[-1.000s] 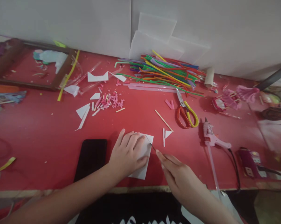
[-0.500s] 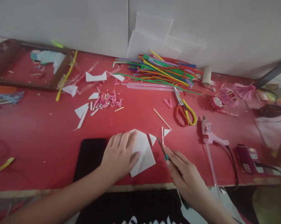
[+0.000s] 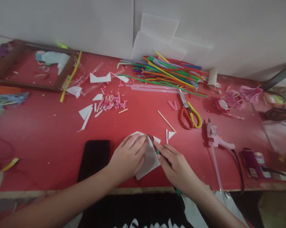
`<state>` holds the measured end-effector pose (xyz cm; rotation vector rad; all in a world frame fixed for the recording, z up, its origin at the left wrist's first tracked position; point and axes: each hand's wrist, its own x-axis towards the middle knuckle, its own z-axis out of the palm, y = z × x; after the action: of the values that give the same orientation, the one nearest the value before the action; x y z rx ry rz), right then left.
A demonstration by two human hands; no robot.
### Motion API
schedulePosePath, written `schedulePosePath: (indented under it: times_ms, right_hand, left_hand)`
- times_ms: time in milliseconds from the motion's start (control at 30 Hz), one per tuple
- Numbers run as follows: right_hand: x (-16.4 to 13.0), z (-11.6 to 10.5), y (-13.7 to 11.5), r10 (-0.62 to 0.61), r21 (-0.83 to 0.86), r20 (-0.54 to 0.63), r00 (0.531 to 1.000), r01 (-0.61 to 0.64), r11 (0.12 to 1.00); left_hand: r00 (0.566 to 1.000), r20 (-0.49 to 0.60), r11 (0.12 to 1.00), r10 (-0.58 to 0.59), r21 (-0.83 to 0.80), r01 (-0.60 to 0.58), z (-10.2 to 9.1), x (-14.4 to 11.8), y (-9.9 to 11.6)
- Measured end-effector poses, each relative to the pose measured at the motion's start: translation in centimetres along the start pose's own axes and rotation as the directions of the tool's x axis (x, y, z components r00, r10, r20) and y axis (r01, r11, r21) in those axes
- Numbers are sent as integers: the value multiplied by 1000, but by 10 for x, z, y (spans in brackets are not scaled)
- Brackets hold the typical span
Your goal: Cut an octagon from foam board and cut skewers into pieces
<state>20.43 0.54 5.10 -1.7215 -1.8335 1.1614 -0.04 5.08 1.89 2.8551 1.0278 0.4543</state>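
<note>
Six o'clock on the red desk [image 3: 139, 110]: one white, thin, angular sheet [image 3: 149, 162], which our left hand [image 3: 129, 155] pressed, grip unclenched; our right hand [image 3: 175, 163] grasped one dark-bladed, green-handled knife [image 3: 157, 151].

On the red table [image 3: 138, 118] a white sheet [image 3: 149, 161] is laid, flanked by a phone [image 3: 95, 158], scissors [image 3: 186, 106], a glue gun [image 3: 213, 138] and pink scraps [image 3: 113, 102] (loosely heaped).
</note>
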Motion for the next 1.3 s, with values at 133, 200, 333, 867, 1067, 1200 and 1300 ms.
schedulePosePath:
  times_ms: [133, 200, 333, 867, 1067, 1200, 1300]
  right_hand:
    - [1, -1, -2, -2, -15, -2, 1000, 2, 1000]
    - [2, -1, -4, -2, -28, -6, 1000, 2, 1000]
    - [2, -3, -8, 3, -30, -2, 1000, -4, 1000]
    - [9, -2, -11, 24, -64, 53, 998, -21, 998]
    - [9, 0, -20, 48, -131, 73, 996, -39, 991]
    - [7, 0, -25, 64, -187, 88, 994, -46, 981]
    - [3, -2, -26, 86, -209, 103, 991, -63, 976]
  left_hand:
    - [1000, -22, 1000, 7, -12, -7, -1, 0, -1]
    - [999, -31, 1000, 10, -17, -11, -1, 0, -2]
    - [999, -38, 1000, 7, -28, -8, 0, 1, -3]
    - [998, -50, 999, -23, -49, 21, 6, -4, -2]
    - [998, -57, 999, -29, -43, 27, 8, -5, -1]
    - [998, -61, 999, -26, -38, 24, 6, -5, -1]
    - [997, -63, 999, -34, -36, 32, 6, -5, 0]
